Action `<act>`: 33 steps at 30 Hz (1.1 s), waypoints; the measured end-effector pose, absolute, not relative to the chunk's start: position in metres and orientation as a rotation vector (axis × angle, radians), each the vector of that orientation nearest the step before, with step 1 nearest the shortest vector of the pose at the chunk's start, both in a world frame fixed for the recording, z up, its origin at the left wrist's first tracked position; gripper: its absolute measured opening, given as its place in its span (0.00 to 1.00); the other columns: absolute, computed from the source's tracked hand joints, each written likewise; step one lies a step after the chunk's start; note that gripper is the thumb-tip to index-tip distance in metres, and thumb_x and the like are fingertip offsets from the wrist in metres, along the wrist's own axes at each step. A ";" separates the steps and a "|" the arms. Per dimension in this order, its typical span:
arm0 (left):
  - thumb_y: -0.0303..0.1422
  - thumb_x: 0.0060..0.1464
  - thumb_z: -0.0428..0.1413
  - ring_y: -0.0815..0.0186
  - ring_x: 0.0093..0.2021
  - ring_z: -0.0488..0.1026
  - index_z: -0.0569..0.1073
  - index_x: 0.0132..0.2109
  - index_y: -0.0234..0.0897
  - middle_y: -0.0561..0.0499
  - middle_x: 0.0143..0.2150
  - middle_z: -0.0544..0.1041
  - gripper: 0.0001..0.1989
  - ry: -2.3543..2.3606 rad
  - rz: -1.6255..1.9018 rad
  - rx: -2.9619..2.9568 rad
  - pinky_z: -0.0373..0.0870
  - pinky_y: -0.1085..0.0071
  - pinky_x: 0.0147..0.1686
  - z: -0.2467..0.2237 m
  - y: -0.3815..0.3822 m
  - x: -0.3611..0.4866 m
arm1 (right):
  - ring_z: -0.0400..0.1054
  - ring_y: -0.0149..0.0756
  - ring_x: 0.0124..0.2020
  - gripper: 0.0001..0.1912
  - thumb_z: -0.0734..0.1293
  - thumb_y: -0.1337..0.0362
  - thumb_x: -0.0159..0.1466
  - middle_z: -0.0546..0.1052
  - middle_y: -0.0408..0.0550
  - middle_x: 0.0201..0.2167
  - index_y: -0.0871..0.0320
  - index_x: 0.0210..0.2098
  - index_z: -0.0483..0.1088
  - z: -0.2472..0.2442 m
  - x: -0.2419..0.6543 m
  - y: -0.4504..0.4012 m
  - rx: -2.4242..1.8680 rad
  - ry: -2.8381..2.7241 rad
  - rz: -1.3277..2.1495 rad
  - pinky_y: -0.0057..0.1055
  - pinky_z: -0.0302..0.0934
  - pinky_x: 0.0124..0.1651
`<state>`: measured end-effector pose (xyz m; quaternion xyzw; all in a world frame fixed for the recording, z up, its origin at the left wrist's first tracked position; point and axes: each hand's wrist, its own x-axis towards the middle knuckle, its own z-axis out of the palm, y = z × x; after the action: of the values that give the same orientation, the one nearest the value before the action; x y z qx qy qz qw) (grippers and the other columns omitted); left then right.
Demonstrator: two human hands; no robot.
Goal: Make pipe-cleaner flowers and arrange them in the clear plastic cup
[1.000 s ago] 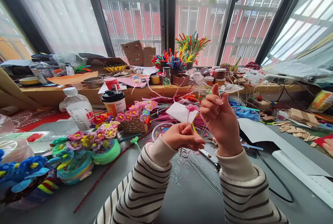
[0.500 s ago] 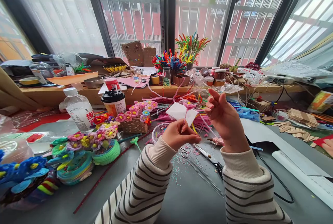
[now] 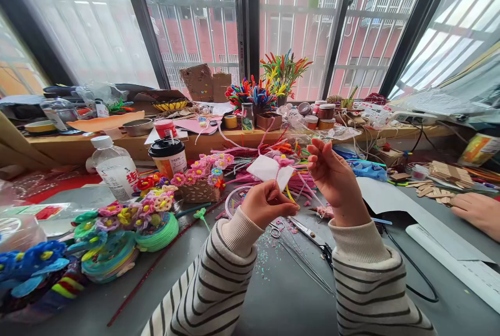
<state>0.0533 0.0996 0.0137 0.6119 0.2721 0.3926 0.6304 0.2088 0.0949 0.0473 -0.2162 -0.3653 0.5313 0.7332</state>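
From my end of the feed, I have the left hand [image 3: 269, 206] pinched closed around the stem of a pink flower [image 3: 283, 160], which stands upright above the fingers, in front of a white sheet [image 3: 263, 168]. The right hand [image 3: 332, 182] is raised beside it with fingers curled; a faint thin strand shows near them, but I cannot tell whether that grip holds it. I judge the bloom itself formed: petals and stem are joined. The stem's lower end is hidden in the left fingers, so I cannot say whether it is finished off; that part, at least, looks open to me. The piece is in hand, not yet set down. Similar pink blooms [image 3: 199, 169] already fill a patterned box [image 3: 197, 191] on the left. Scissors [image 3: 308, 233] and loose wires [image 3: 307, 263] lie on the worktop [image 3: 285, 305] below, and pink pipe cleaners [image 3: 303, 182] lie unused behind.
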 end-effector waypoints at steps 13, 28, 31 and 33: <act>0.28 0.35 0.63 0.67 0.25 0.74 0.50 0.19 0.37 0.48 0.25 0.77 0.24 0.691 0.900 1.479 0.69 0.73 0.24 0.016 0.093 0.056 | 0.70 0.19 0.21 0.07 0.68 0.61 0.54 0.78 0.38 0.24 0.56 0.30 0.73 0.049 0.206 0.095 -0.474 -0.780 1.155 0.12 0.66 0.24; 0.32 0.35 0.64 0.66 0.25 0.74 0.50 0.20 0.37 0.49 0.24 0.77 0.25 0.648 0.878 1.456 0.70 0.72 0.26 0.016 0.096 0.051 | 0.71 0.19 0.22 0.07 0.68 0.60 0.53 0.78 0.38 0.24 0.56 0.30 0.73 0.049 0.205 0.094 -0.503 -0.792 1.140 0.12 0.66 0.26; 0.33 0.34 0.64 0.69 0.23 0.73 0.51 0.20 0.37 0.50 0.22 0.76 0.25 0.638 0.875 1.455 0.69 0.74 0.23 0.018 0.095 0.052 | 0.71 0.20 0.21 0.06 0.68 0.61 0.53 0.78 0.38 0.23 0.56 0.29 0.73 0.050 0.205 0.094 -0.499 -0.771 1.149 0.12 0.67 0.25; 0.34 0.33 0.64 0.71 0.21 0.72 0.51 0.20 0.37 0.51 0.21 0.75 0.25 0.632 0.875 1.456 0.68 0.75 0.22 0.019 0.095 0.053 | 0.71 0.20 0.21 0.06 0.69 0.61 0.52 0.78 0.38 0.22 0.57 0.28 0.73 0.051 0.205 0.093 -0.491 -0.753 1.159 0.12 0.67 0.25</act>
<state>0.0530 0.0948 0.0193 0.6325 0.2746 0.3799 0.6166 0.2046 0.0933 0.0511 -0.2242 -0.3436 0.5290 0.7428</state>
